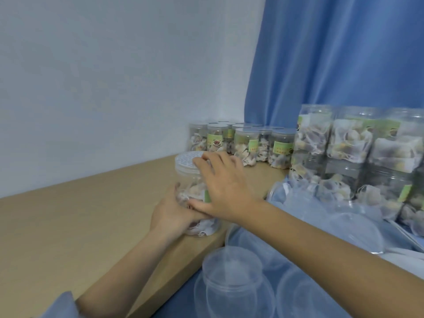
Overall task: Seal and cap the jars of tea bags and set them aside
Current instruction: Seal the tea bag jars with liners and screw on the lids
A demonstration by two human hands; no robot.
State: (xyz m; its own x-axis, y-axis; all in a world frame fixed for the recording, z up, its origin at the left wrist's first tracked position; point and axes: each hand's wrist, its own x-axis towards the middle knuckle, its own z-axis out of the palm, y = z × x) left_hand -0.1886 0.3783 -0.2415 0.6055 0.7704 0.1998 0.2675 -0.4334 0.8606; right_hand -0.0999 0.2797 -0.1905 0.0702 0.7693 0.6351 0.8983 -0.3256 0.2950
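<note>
- Head view, only view. A clear plastic jar (193,180) of tea bags stands upright on a tan wooden tabletop (80,214), close to the table's right edge.
- Jar mouth is covered by a white printed seal disc (187,162); a clear cap rim shows around it, slightly blurred.
- Left hand (174,214) wraps the jar's lower body from the near side, fingers curled round it, thumb up against the wall. Firm hold.
- Right hand (226,187) reaches over from the right: fingers spread and bent down over the top rim, fingertips on the seal's edge, thumb low against the jar's side, touching the left hand. It grips the jar top; whether it bears on cap or seal I cannot tell.
- Green label (207,196) on the jar wall, partly hidden between the two hands.
- Far corner of the table, against the white wall: a cluster of capped jars (243,143) with green labels, standing upright, well apart from the held jar.
- Right of the table, before a blue curtain (344,53): stacked jars (358,157) of tea bags, two tiers, some labels showing.
- Near right, below the table edge: loose clear caps (231,278) lying on blue cloth (298,203), several overlapping.
</note>
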